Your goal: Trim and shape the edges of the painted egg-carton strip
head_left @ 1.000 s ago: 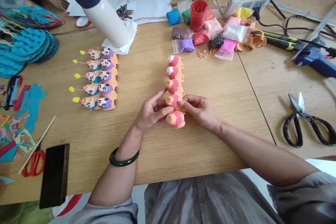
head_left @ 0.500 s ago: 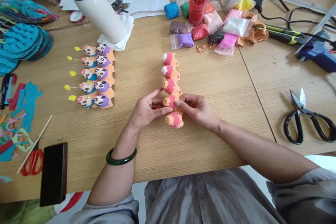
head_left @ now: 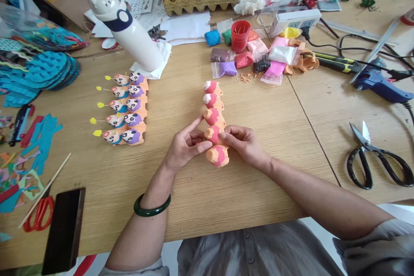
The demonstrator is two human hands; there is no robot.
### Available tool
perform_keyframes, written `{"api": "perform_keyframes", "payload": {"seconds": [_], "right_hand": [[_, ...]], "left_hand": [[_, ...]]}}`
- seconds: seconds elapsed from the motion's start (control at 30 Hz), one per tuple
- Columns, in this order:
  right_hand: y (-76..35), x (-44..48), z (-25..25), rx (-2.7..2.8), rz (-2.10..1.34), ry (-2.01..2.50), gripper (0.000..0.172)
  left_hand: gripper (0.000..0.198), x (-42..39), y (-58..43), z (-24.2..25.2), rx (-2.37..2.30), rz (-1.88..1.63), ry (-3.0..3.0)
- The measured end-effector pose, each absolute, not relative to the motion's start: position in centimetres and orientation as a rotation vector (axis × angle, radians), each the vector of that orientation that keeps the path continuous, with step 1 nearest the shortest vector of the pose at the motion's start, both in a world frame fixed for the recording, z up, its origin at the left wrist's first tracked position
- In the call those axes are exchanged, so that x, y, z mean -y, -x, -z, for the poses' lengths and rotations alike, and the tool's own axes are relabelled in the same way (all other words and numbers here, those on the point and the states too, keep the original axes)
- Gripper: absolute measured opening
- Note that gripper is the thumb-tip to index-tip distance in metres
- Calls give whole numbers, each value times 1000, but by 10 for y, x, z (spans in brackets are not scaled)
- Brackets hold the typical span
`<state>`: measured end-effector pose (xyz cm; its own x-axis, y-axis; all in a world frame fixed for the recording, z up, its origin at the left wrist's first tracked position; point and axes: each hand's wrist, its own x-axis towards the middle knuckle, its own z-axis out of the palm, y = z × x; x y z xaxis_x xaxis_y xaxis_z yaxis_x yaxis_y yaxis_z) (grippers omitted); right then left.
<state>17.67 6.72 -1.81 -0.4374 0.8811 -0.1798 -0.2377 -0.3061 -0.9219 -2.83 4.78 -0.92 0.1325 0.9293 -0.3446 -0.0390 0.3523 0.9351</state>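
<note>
An orange egg-carton strip point(head_left: 221, 120) with a row of cone-shaped bumps lies before me, each bump banded in pink clay. The two far tips are capped in white; the nearer tips are bare orange. My left hand point(head_left: 183, 148) grips the strip's left side, thumb by the lower bumps and index finger reaching up along it. A bit of red shows between those fingers, too small to make out. From the right, my right hand point(head_left: 244, 144) pinches the strip's edge near the second-lowest bump. To the left stands a finished-looking carton piece point(head_left: 145, 114) with painted faces and yellow-tipped sticks.
A white bottle point(head_left: 136, 39) stands at the back left. Bags of coloured clay point(head_left: 224, 69) surround a red cup point(head_left: 240, 36). Black-handled scissors point(head_left: 365, 151) lie at right, near a blue glue gun point(head_left: 383, 84). A phone point(head_left: 64, 228) and red scissors point(head_left: 40, 213) are at left.
The view has tilted up, so more of the table's far side shows and things sit lower in the picture. Both hands keep nearly the same hold on the strip.
</note>
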Motion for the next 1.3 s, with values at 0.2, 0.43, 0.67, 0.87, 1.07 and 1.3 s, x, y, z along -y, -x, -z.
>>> {"api": "perform_keyframes", "payload": {"seconds": [0.2, 0.43, 0.67, 0.87, 1.07, 1.3], "right_hand": [[-178, -70, 29, 952, -1878, 865, 44], [-181, -72, 25, 899, -2014, 812, 37], [-182, -74, 28, 895, -2039, 843, 42], [-183, -75, 25, 939, -2087, 817, 39], [-183, -75, 29, 897, -2100, 815, 41], [-183, -74, 26, 1101, -1986, 860, 48]], "left_hand": [[110, -47, 19, 11, -1154, -990, -860], [102, -45, 13, 15, -1149, -1048, -881], [106, -44, 12, 11, -1104, -1036, -851], [106, -45, 16, 16, -1117, -1002, -846], [103, -47, 16, 20, -1143, -1018, -812], [106, -48, 22, 17, -1167, -951, -820]]}}
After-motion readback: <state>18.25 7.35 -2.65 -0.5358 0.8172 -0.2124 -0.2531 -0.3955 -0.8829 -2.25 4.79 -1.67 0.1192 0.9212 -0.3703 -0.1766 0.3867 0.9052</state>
